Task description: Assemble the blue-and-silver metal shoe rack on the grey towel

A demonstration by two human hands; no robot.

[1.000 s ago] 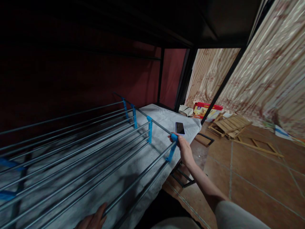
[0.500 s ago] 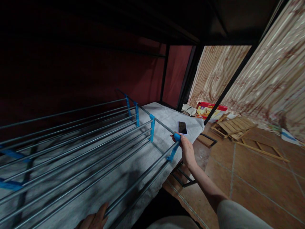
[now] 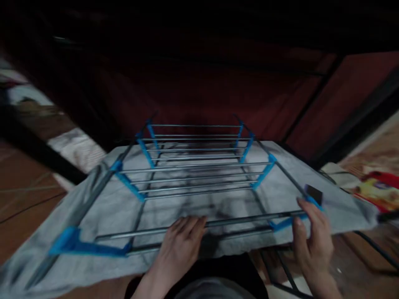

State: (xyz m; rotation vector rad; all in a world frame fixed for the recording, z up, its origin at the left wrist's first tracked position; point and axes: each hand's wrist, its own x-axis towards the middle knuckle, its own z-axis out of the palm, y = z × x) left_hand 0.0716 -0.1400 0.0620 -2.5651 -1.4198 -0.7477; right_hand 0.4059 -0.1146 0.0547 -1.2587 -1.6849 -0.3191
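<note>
A rack of grey metal rods point(image 3: 195, 167) and blue plastic brackets point(image 3: 263, 171) lies on a grey cloth point(image 3: 218, 205). My left hand point(image 3: 182, 245) is closed over the near crossbar, left of its middle. On the right, my right hand point(image 3: 314, 236) has its index finger and thumb around the end of that metal rod point(image 3: 249, 220), beside the near right blue bracket point(image 3: 285, 224). The rod's left end appears apart from the near left bracket point(image 3: 75, 243), just above it. Motion blurs the view somewhat.
A phone point(image 3: 314, 194) lies on the cloth beyond my right hand. Dark frame posts point(image 3: 368, 128) stand on both sides, with a dark red panel point(image 3: 199, 95) behind. A red and yellow package point(image 3: 380, 189) is at far right. A black metal frame point(image 3: 286, 272) is below the edge.
My view has swung left and now faces the rack squarely. My left hand now shows fully on the near rod. My right hand remains by the near right bracket.
</note>
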